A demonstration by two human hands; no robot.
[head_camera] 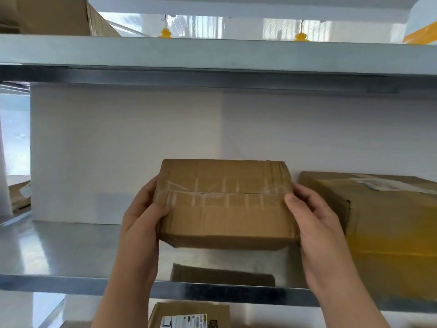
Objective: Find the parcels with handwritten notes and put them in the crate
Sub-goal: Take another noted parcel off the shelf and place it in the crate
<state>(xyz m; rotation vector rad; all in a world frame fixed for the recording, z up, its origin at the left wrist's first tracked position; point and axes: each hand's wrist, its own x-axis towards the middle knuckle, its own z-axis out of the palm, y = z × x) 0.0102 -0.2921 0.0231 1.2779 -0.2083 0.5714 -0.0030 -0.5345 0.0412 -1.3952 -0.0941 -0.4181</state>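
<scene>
A brown cardboard parcel, sealed with clear tape along its seam, is held up above the middle metal shelf. My left hand grips its left end, thumb on the face turned to me. My right hand grips its right end the same way. The face turned to me bears tape only, with no writing or label visible. Its other faces are hidden. No crate is in view.
A larger parcel with yellow tape and a white label stands on the shelf at the right, close to my right hand. A labelled parcel lies on the shelf below. Another box sits on the top shelf at left.
</scene>
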